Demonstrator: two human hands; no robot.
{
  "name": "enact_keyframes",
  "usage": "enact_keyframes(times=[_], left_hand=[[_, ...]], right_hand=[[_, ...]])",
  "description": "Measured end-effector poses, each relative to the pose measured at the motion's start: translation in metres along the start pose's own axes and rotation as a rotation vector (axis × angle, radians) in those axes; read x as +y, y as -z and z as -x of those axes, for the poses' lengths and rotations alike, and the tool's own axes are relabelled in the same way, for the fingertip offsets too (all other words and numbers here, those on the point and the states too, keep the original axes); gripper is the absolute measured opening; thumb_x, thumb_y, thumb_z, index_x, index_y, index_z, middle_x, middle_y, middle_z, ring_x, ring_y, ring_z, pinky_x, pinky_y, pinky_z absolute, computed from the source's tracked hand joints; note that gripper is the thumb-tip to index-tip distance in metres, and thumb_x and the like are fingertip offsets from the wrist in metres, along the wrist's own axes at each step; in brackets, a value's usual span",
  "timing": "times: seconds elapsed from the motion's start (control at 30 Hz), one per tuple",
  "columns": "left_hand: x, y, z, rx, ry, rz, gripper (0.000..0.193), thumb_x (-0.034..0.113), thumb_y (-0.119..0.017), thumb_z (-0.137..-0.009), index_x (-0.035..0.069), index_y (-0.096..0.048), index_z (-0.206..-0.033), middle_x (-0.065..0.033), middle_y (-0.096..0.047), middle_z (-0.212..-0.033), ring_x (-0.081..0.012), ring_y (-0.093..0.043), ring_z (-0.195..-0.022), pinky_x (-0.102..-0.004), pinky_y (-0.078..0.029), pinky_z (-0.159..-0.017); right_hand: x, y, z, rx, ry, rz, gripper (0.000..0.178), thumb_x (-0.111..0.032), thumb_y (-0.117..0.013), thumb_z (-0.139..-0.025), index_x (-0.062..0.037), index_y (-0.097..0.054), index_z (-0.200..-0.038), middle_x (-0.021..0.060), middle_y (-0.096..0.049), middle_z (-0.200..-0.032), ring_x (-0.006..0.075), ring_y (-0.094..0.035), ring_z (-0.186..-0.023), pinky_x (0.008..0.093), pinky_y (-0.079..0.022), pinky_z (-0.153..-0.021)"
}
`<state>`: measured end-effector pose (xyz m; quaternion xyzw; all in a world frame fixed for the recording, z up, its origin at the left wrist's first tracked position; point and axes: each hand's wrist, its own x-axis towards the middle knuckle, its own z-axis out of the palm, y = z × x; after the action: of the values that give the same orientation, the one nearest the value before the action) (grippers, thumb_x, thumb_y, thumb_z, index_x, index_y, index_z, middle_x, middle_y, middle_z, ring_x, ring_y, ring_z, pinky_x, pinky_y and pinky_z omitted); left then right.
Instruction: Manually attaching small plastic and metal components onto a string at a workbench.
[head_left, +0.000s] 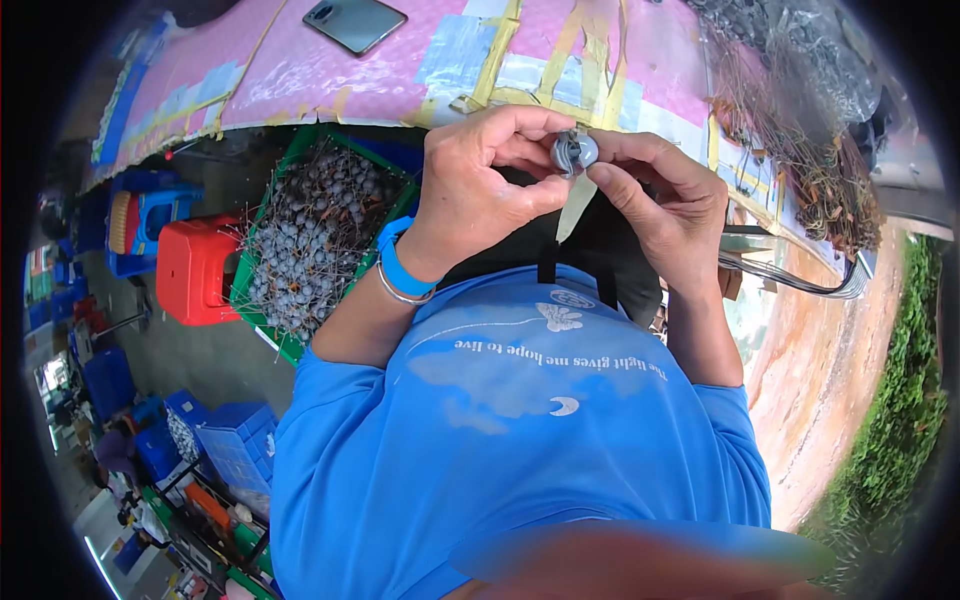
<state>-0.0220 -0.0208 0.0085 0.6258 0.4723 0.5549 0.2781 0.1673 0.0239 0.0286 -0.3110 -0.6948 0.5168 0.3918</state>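
Note:
Both hands meet in front of my chest, at the table's near edge. Between them are small shiny grey balls (574, 152), bunched close together; their exact make-up is too small to tell. My left hand (480, 175) pinches them from the left, thumb below and forefinger above. From the right, my right hand (660, 190) closes thumb and fingers at the same bunch. A pale green pointed strip (577, 208) hangs just below the fingers; whether it is joined to the balls I cannot tell. On my left, a green crate (262, 205) holds many similar grey balls on thin stems.
A pink-covered table (390, 85) patched with yellow tape lies ahead, with a phone (355, 22) on it. Thin brown stems (800, 150) and clear plastic lie at the right. A red stool (192, 272) stands beside the crate. Blue bins (238, 440) are farther left.

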Motion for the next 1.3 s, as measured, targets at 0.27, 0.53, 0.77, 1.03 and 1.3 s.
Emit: enact_keyframes(times=[0.27, 0.53, 0.77, 1.03, 1.3], left_hand=[[0.003, -0.001, 0.003, 0.036, -0.075, -0.162, 0.035, -0.004, -0.076, -0.065, 0.001, -0.066, -0.098, -0.0084, -0.072, -0.081, -0.0152, -0.073, -0.071, -0.0254, -0.057, -0.065], [0.000, -0.007, -0.009, 0.017, -0.247, -0.488, 0.038, -0.006, -0.076, -0.063, 0.000, -0.067, -0.099, -0.0080, -0.069, -0.085, -0.0158, -0.072, -0.073, -0.0250, -0.059, -0.063], [0.003, -0.006, -0.024, -0.049, -0.093, -0.088, 0.047, -0.013, -0.069, -0.071, 0.008, -0.071, -0.113, -0.0115, -0.068, -0.115, -0.0141, -0.072, -0.078, -0.0249, -0.060, -0.071], [0.018, -0.012, -0.025, -0.189, 0.066, 0.100, 0.051, -0.012, -0.068, -0.076, 0.006, -0.065, -0.124, -0.0127, -0.066, -0.120, -0.0145, -0.071, -0.085, -0.0257, -0.059, -0.075], [0.025, -0.028, -0.030, 0.046, -0.045, 0.236, 0.044, -0.007, -0.072, -0.071, 0.001, -0.064, -0.113, -0.0083, -0.066, -0.093, -0.0167, -0.072, -0.081, -0.0262, -0.060, -0.069]], right_hand=[[-0.006, -0.003, 0.000, -0.006, 0.059, 0.261, 0.021, 0.000, -0.073, -0.084, 0.0015, -0.072, -0.104, 0.0067, -0.071, -0.093, 0.0128, -0.065, -0.085, 0.0255, -0.050, -0.078], [0.016, -0.008, -0.006, 0.071, 0.003, 0.166, 0.019, -0.002, -0.073, -0.084, 0.0006, -0.073, -0.102, 0.0057, -0.072, -0.090, 0.0097, -0.064, -0.080, 0.0235, -0.051, -0.072], [0.035, 0.012, -0.014, 0.080, -0.121, -0.397, 0.024, -0.007, -0.072, -0.087, 0.0003, -0.070, -0.110, 0.0075, -0.072, -0.097, 0.0116, -0.065, -0.089, 0.0249, -0.051, -0.082], [0.036, 0.009, -0.017, -0.142, 0.029, -0.687, 0.027, -0.015, -0.062, -0.096, 0.0032, -0.060, -0.116, 0.0107, -0.066, -0.103, 0.0148, -0.062, -0.090, 0.0276, -0.049, -0.083], [0.036, 0.002, -0.017, 0.093, -0.005, -0.708, 0.025, -0.017, -0.061, -0.097, 0.0027, -0.058, -0.113, 0.0114, -0.065, -0.104, 0.0164, -0.063, -0.094, 0.0275, -0.051, -0.083]])
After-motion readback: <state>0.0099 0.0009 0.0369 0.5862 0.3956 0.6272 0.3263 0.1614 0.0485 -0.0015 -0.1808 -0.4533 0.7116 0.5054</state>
